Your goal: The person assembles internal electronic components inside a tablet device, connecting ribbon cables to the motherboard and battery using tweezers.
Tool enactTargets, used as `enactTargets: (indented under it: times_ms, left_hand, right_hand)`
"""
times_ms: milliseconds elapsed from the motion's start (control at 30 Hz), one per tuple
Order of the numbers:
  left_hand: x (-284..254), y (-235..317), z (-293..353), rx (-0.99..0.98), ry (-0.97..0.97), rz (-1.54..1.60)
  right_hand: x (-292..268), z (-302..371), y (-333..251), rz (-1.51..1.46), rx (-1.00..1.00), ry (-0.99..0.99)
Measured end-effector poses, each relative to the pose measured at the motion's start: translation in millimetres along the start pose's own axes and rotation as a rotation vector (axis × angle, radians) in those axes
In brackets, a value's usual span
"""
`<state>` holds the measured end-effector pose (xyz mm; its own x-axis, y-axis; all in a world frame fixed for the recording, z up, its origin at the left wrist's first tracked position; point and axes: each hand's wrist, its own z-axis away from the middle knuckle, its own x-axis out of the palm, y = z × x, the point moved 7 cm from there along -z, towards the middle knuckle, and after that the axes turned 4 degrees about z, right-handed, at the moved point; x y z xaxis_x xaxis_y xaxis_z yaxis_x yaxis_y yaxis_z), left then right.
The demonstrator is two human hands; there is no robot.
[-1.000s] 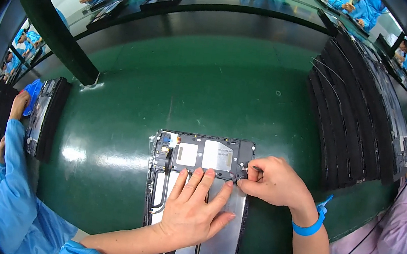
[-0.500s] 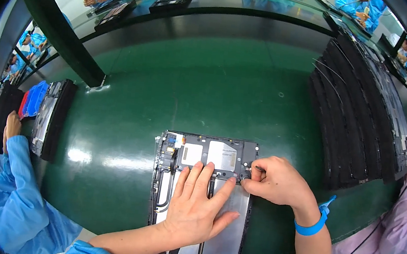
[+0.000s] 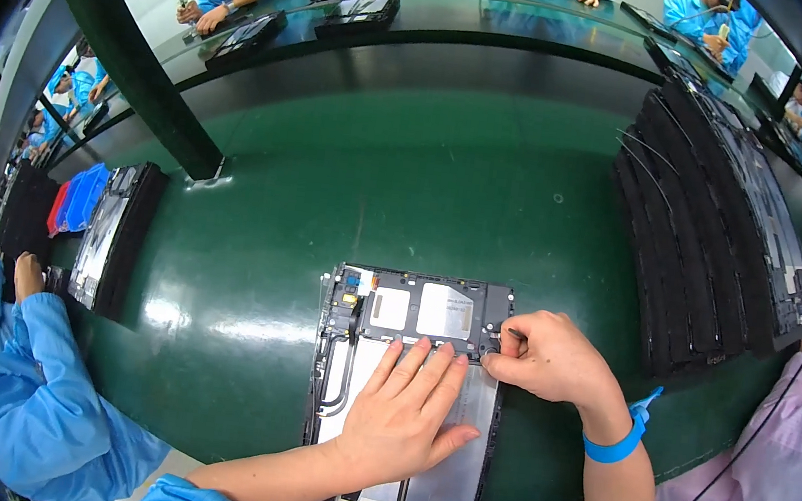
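Opened flat device (image 3: 458, 465) lies under my hands at lower centre of frame; long axis top to bottom, black-plated end pointing up-frame. My left hand (image 3: 408, 420) is nearer, flat on it, fingers extended, gripping nothing. My right hand (image 3: 547, 358), at its upper right edge, pinches a small dark object (image 3: 517, 334), kind unclear.

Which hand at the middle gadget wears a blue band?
The right hand, pinched at the edge of the opened electronic device, wears the blue wristband. The left hand, laid on the device, has a bare wrist.
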<state>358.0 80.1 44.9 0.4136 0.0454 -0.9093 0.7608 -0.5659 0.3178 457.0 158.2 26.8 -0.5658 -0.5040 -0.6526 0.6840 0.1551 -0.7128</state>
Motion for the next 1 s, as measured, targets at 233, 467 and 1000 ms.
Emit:
enactTargets:
  times_ms: [233,467,1000]
  left_hand:
    - [3,4,-4,0.004,-0.057,-0.012]
    - [3,3,-6,-0.001,-0.070,-0.016]
    - [-2,1,-12,0.011,-0.076,-0.011]
  right_hand:
    - [-3,2,2,-0.013,-0.015,0.002]
    - [-3,1,-2,0.012,-0.038,0.027]
    - [-3,8,2,0.126,-0.004,0.053]
